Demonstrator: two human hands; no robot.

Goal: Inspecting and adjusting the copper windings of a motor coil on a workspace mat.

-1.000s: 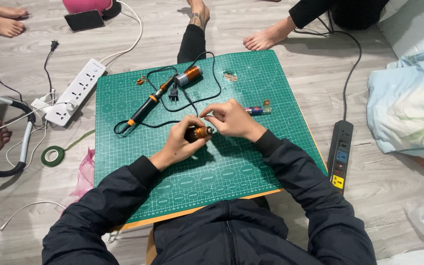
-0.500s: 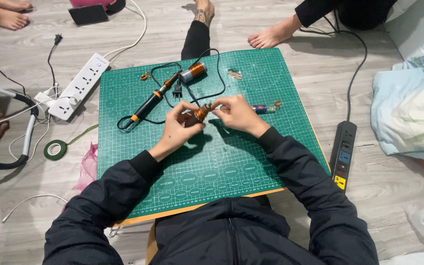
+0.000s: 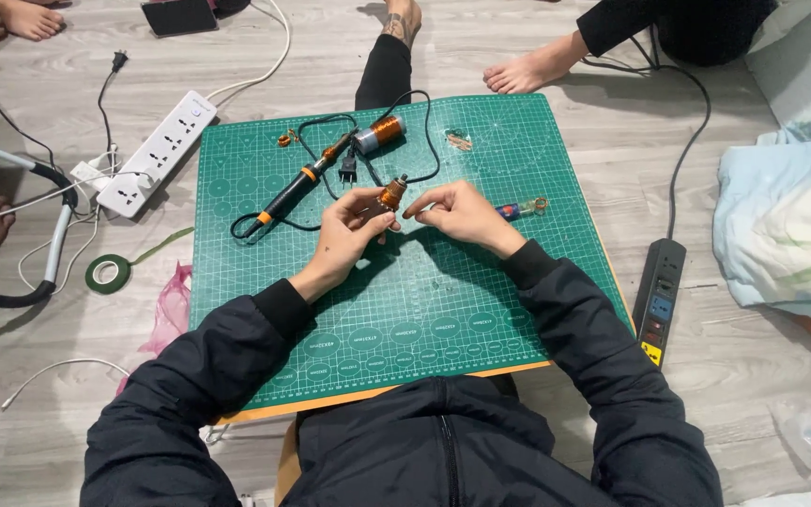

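Sitting at the six o'clock edge of a green cutting mat [image 3: 405, 319], both black sleeves reaching inward toward its centre. Resting on grey wood-plank floor [image 3: 537, 113], the mat leaving open room at its lower half, bare of tools; crowding only toward twelve o'clock.

Lying crumpled at three o'clock, off the mat, a pale blue cloth [image 3: 786, 221]. Stretching at ten o'clock, a white power strip [image 3: 157, 141], cables trailing from it. Lying at four o'clock beside the mat's right edge, a black power strip [image 3: 661, 299] with a yellow label at its near end. Lying at eleven o'clock on the mat, a black-and-orange soldering iron [image 3: 298, 188], its black cord looping past a copper wire spool [image 3: 379, 133] at twelve o'clock. Sitting at nine o'clock on the floor, a green tape roll [image 3: 107, 272].

Curling closed, the left hand [image 3: 347, 233], pinching a small copper coil [image 3: 390, 195] between thumb and fingers just above mat centre. Meeting it from two o'clock, the right hand [image 3: 457, 214], fingertips pinched at the coil's side; cannot tell whether gripping a wire. Lying just beyond the right hand, a small blue-and-red tool [image 3: 518, 208].
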